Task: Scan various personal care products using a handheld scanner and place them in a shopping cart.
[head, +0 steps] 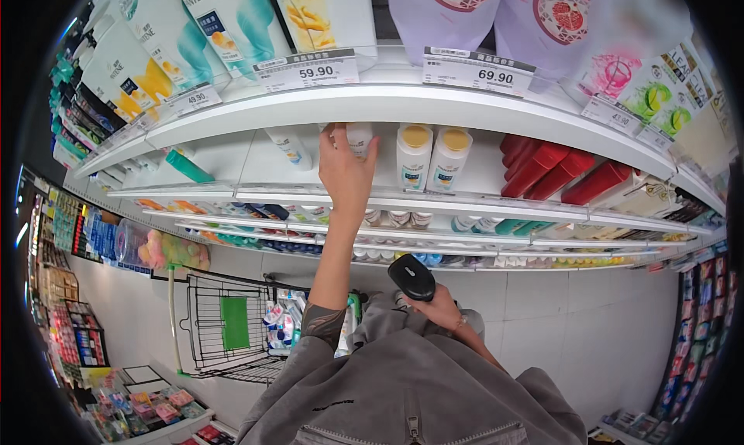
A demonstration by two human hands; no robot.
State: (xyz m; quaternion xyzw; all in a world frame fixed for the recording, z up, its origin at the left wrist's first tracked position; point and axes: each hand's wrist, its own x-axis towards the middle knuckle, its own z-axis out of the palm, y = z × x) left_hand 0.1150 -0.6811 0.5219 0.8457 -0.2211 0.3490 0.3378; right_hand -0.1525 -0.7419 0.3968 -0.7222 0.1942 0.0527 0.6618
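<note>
My left hand [347, 169] reaches onto a white store shelf, its fingers around the upper part of a white Pantene bottle [360, 141]; the shelf above hides the fingertips' surroundings, so how firmly they close on it is unclear. Another white bottle [289, 148] stands to the left of the hand. Two white bottles with gold caps [415, 157] stand to its right. Low in front of my body, my right hand [440, 308] is closed around a black handheld scanner [411, 277].
A shelf edge with price tags [372, 105] juts out above my left hand. Red bottles [549, 163] lean at the right, and a green-capped tube [189, 166] lies tilted at the left. A wire shopping cart [200, 323] stands on the floor at lower left.
</note>
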